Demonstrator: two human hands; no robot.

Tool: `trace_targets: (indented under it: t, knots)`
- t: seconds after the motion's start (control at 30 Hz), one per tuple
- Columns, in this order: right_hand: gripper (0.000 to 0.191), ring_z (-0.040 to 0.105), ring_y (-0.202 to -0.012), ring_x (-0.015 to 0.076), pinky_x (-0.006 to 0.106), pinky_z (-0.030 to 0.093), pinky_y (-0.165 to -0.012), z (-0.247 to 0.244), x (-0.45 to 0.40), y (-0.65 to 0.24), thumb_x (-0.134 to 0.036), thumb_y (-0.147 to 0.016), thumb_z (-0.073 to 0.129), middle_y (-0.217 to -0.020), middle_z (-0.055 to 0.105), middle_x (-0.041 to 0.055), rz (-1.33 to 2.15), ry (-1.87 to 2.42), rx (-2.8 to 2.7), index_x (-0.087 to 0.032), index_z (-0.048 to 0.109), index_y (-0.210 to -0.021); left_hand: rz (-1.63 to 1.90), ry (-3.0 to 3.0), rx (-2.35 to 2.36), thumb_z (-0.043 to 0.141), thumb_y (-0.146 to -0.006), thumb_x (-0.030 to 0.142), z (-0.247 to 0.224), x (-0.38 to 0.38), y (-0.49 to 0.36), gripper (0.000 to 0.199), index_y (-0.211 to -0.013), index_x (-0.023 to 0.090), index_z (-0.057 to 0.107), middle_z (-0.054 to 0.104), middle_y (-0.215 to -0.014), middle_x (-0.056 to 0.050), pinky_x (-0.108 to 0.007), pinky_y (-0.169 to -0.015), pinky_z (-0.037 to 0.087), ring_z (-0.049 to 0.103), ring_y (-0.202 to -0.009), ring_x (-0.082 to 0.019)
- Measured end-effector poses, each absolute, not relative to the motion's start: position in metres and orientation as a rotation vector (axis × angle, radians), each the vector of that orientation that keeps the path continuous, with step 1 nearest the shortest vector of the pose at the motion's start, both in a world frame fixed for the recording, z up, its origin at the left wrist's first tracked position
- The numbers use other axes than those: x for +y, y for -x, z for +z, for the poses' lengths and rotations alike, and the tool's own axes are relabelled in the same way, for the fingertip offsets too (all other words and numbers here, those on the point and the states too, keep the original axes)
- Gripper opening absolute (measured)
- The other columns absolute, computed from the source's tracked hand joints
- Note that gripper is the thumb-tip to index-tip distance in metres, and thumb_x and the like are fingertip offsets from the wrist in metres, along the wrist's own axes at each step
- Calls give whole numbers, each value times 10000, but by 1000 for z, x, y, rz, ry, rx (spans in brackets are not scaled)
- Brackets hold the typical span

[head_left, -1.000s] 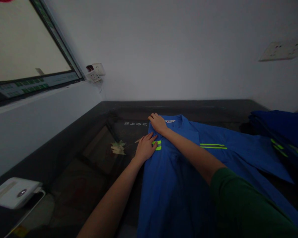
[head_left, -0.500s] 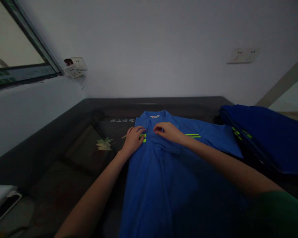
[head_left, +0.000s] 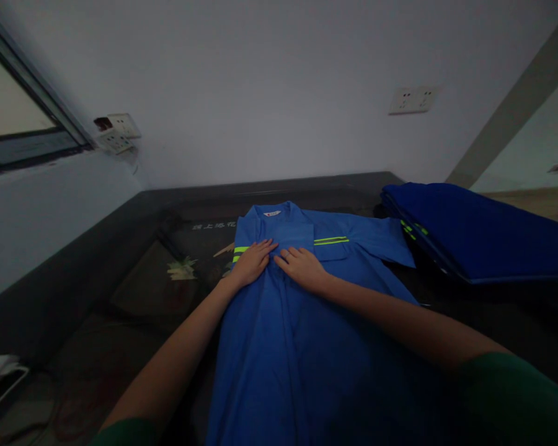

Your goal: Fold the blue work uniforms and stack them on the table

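Observation:
A blue work jacket (head_left: 330,310) with yellow-green stripes lies front up, its collar with a white label at the far end and one sleeve spread to the right. My left hand (head_left: 255,261) rests flat on the chest left of the front opening, fingers stretched over the cloth. Just to its right, my right hand (head_left: 303,269) lies on the chest by the front opening, fingertips apart and slightly bent against the fabric. The two hands nearly meet. My forearms cover parts of the jacket, and its near end is in deep shadow.
A stack of folded darker blue cloth (head_left: 483,229) lies on the right, touching the sleeve end. The dark glossy table (head_left: 134,266) meets the wall behind. A white device (head_left: 2,378) sits at the left edge. Sockets (head_left: 413,100) are on the wall.
My right hand has come down from above the chest onto the cloth, its curled fingers now spread out. My left hand has moved in toward the front opening. The view has shifted right.

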State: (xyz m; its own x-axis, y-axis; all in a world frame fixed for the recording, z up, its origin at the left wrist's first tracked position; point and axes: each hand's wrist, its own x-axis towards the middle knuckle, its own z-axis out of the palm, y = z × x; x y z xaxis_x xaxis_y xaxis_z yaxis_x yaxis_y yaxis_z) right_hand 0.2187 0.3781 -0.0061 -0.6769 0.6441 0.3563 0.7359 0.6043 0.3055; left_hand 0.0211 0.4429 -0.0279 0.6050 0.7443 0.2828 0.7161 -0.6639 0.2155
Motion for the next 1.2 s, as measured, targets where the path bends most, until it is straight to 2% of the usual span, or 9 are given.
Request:
trace_targets:
  t: [0.17,0.37,0.57,0.73,0.87,0.97,1.1,1.2]
  knots:
    - [280,581,-1008,236,339,443,-800,-1,390,-202,-127,-949,384,-1101,647,148,-546,1081,-2644,-146,625,-1091,655,-2638,1280,305,-924,159,-30,444,-21,475,-1377,132,444,483,-1418,-97,-385,-1162,243,421,-1330,-157]
    - [267,636,-844,185,265,428,-718,0,396,-204,-119,-881,480,-983,699,73,58,1374,-2316,-185,624,-1096,809,-2579,1200,365,-956,255,-29,446,-19,347,-1189,187,611,587,-1297,-69,-391,-1101,348,506,-1234,-183]
    - [201,591,-671,127,203,391,-604,-7,406,-210,-45,-748,567,-741,659,17,521,1424,-2060,-135,653,-906,854,-2622,1115,492,-924,331,-19,440,-17,267,-1060,211,688,620,-1129,-66,-388,-1018,396,539,-1114,-203]
    - [89,561,-607,109,193,369,-568,-2,413,-215,-89,-743,591,-668,648,11,665,1416,-2114,-127,671,-739,811,-2647,1085,592,-874,356,-13,434,-16,202,-976,226,708,655,-1040,-45,-410,-1016,358,552,-1060,-208]
    - [121,568,-607,112,198,380,-577,3,420,-221,-116,-761,583,-664,663,14,769,1359,-2222,-122,703,-746,718,-2639,1068,569,-889,353,-13,433,-15,194,-987,236,690,675,-1054,-35,-409,-1040,329,565,-1059,-201]
    - [123,568,-606,104,193,387,-592,7,423,-225,-111,-769,591,-667,669,9,800,1297,-2299,-130,709,-737,696,-2650,1023,545,-902,348,-13,434,-15,190,-981,230,671,681,-1043,-31,-385,-1017,352,575,-1048,-197]
    - [170,489,-466,72,188,361,-526,14,422,-228,-90,-802,553,-552,600,-30,923,1323,-2368,-134,696,-722,674,-2688,1035,504,-926,329,-14,435,-16,181,-952,220,646,675,-997,-30,-359,-974,380,579,-1006,-192]
    - [88,476,-430,70,186,348,-493,22,421,-228,-110,-784,611,-513,568,-43,1017,1377,-2400,-125,687,-743,638,-2727,1071,486,-936,335,-15,435,-18,190,-960,215,631,659,-988,-33,-362,-955,384,568,-982,-197]
